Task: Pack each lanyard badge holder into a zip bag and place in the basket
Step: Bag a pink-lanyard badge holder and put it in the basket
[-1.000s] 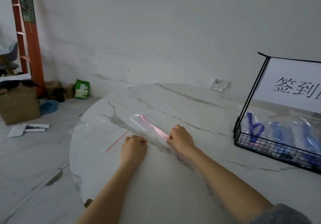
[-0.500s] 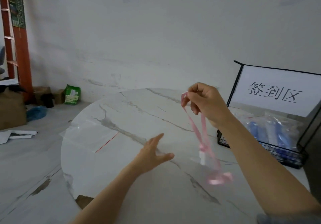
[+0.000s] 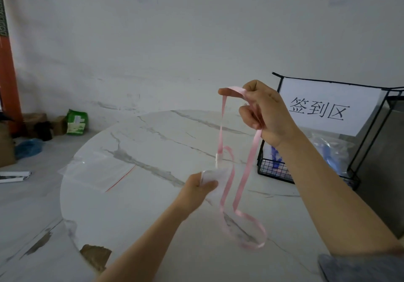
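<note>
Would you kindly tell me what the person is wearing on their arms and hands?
Nothing is worn on the hands: the left hand and the right hand show no gloves, and no rings or watch can be seen. The left forearm is uncovered as far as the picture's edge. The right forearm is uncovered up to a grey sleeve at the lower right corner.

Right hand (image 3: 265, 112) holds the pink lanyard (image 3: 240, 185) up over the table (image 3: 153, 216) while left hand (image 3: 196, 191) pinches its clear badge holder (image 3: 215, 175)
</note>
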`<state>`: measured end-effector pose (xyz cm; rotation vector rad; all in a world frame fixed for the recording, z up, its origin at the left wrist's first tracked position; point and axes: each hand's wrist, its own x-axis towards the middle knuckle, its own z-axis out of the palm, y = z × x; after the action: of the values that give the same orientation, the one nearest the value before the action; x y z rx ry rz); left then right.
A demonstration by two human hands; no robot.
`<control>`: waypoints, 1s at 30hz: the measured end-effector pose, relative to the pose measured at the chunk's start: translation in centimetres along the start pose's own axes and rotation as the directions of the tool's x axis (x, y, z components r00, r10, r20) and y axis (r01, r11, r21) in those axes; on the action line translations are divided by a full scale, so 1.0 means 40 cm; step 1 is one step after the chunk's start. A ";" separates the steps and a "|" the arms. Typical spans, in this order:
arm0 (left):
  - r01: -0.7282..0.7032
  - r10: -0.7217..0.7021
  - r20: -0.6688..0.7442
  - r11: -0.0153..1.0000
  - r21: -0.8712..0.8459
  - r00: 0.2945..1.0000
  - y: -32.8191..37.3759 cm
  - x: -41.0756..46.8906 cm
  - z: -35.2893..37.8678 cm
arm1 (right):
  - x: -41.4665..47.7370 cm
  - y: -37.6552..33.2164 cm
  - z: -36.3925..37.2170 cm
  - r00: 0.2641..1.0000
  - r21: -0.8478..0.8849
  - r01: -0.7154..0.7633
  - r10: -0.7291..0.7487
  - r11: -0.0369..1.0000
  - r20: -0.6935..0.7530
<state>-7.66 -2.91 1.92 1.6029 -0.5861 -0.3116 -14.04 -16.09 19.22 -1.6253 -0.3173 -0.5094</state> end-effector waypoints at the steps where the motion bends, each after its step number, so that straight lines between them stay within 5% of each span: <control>1: 0.023 -0.024 -0.035 0.999 -0.032 0.999 0.005 0.003 -0.002 | 0.001 0.001 -0.011 1.000 0.023 0.003 -0.003 1.000 -0.026; 3: 0.056 -0.055 -0.165 0.998 0.002 0.985 0.017 0.006 -0.014 | 0.006 0.010 -0.043 0.992 0.024 0.005 -0.002 1.000 -0.123; 6: 0.040 0.066 -0.322 0.949 0.313 0.944 0.035 0.020 -0.056 | 0.018 0.052 -0.111 0.929 -0.206 -0.105 0.022 0.973 -0.370; 9: 0.079 0.204 -0.240 0.584 0.808 0.949 0.073 0.020 -0.086 | 0.012 0.126 -0.167 0.866 -0.661 -0.394 0.016 0.639 -0.501; 11: 0.041 0.313 -0.157 0.348 0.937 0.937 0.099 0.019 -0.089 | -0.006 0.168 -0.168 0.886 -0.733 -0.441 0.119 0.517 -0.449; 15: -0.023 0.367 -0.066 0.235 0.972 0.928 0.158 0.031 -0.067 | -0.034 0.195 -0.103 0.904 -0.482 -0.417 0.405 0.771 -0.135; 18: 0.001 0.385 -0.071 0.178 0.984 0.920 0.200 0.037 -0.049 | -0.048 0.223 -0.059 0.870 -0.375 -0.390 0.470 0.841 0.150; 22: 0.076 0.289 -0.160 0.280 0.957 0.944 0.232 0.046 -0.051 | -0.047 0.259 -0.042 0.895 -0.217 -0.427 0.445 0.878 0.039; 23: 0.099 0.238 -0.198 0.370 0.924 0.951 0.230 0.053 -0.061 | -0.042 0.262 -0.051 0.887 -0.095 -0.459 0.461 0.883 -0.003; 25: 0.095 0.066 -0.201 0.713 0.695 0.977 0.212 0.067 -0.075 | -0.032 0.264 -0.081 0.877 0.162 -0.476 0.481 0.865 0.010; 27: 0.084 -0.073 -0.068 0.983 0.162 0.995 0.180 0.067 -0.076 | -0.028 0.267 -0.108 0.885 0.326 -0.454 0.463 0.829 0.055; 28: 0.102 -0.104 -0.013 0.987 -0.124 0.994 0.154 0.073 -0.072 | -0.027 0.274 -0.118 0.880 0.354 -0.459 0.471 0.815 0.059; 30: 0.144 -0.145 0.042 0.826 -0.546 0.989 0.099 0.090 -0.061 | -0.028 0.309 -0.122 0.839 0.281 -0.527 0.543 0.802 0.022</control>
<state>-4.13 -2.91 6.60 1.0865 -0.3277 -0.5404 -9.63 -22.34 8.31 -1.3410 0.1236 -0.0684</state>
